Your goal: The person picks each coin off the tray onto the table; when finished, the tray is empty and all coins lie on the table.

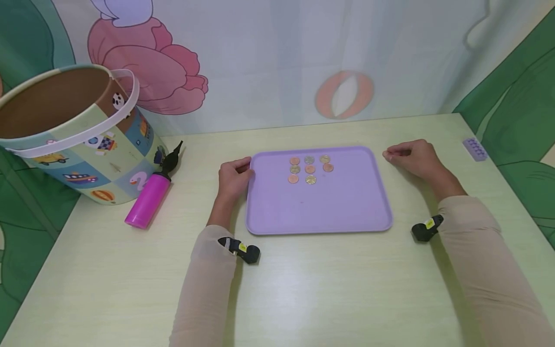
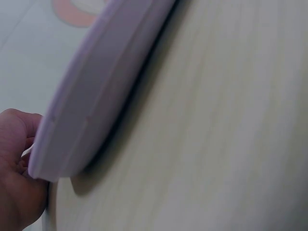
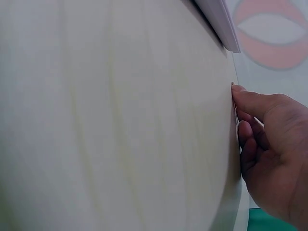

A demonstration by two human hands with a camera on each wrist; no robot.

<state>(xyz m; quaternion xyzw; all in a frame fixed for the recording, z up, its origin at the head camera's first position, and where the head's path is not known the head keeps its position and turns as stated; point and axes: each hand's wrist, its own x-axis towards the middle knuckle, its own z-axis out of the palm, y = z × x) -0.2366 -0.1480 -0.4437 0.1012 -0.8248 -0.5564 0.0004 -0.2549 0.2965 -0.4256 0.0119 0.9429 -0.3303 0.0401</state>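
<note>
Beige cloth here: left sleeve (image 1: pixel 203 294) at seven o'clock, right sleeve (image 1: pixel 487 260) at four, and look, a black left camera (image 1: pixel 250 255) and matching right camera (image 1: pixel 420 232), each wearing a yellow label (image 1: pixel 243 247)!

Soft, bright light across table (image 1: pixel 329 289) here; faint shadows beside sleeves (image 1: pixel 205 289). Wrist views dimmer, hazy; dark shadow under tray (image 2: pixel 91 91).

Eight coins (image 1: pixel 310 169) on purple tray (image 1: pixel 347 205)
</note>
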